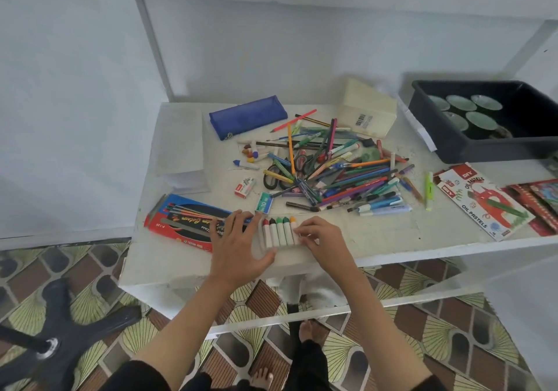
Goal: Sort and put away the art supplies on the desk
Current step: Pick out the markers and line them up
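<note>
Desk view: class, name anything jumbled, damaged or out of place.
In the middle, pens and pencils lie in a crisscross heap, scissors buried under them. The oil pastels box at right looks torn along one edge.

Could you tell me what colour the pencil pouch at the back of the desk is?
The pencil pouch is blue; the head view shows it.

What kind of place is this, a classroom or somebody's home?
Probably a home craft corner: a white desk heaped with pens and pencils, an oil pastels box, and patterned floor tiles below.
</note>
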The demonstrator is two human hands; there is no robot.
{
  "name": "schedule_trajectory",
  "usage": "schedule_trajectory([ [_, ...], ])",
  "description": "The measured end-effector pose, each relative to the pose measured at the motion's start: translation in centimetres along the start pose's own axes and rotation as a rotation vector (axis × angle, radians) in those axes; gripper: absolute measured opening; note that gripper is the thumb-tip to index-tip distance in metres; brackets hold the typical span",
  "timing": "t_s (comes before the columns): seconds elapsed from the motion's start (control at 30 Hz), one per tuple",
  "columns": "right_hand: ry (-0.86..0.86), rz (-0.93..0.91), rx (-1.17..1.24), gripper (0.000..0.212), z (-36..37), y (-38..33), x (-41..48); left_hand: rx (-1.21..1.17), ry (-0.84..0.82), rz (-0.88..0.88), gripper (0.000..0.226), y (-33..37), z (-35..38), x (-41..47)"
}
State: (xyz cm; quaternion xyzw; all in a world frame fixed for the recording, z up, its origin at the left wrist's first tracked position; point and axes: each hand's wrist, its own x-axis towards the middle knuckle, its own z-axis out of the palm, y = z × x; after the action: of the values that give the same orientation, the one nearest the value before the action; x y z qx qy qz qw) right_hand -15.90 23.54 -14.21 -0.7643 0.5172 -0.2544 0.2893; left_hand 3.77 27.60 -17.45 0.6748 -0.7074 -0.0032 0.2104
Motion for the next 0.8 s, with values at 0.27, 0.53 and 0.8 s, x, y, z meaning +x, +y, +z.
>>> schedule_trajectory([
  [0.27,0.024,0.071,0.047,0.013,0.0,0.1,0.7,0.050,-0.061,0.013,0.078,-0.3,-0.4,0.2],
  [0.53,0.021,0.017,0.015,0.020,-1.6,-1.4,4.1,0.088,-0.055,0.048,0.078,-1.8,-0.8,0.0],
  [0.8,-0.132,-0.120,-0.167,0.023,-2.1,-3.3,11.4,0.006,-0.005,-0.012,0.079,-1.5,-0.9,-0.2],
])
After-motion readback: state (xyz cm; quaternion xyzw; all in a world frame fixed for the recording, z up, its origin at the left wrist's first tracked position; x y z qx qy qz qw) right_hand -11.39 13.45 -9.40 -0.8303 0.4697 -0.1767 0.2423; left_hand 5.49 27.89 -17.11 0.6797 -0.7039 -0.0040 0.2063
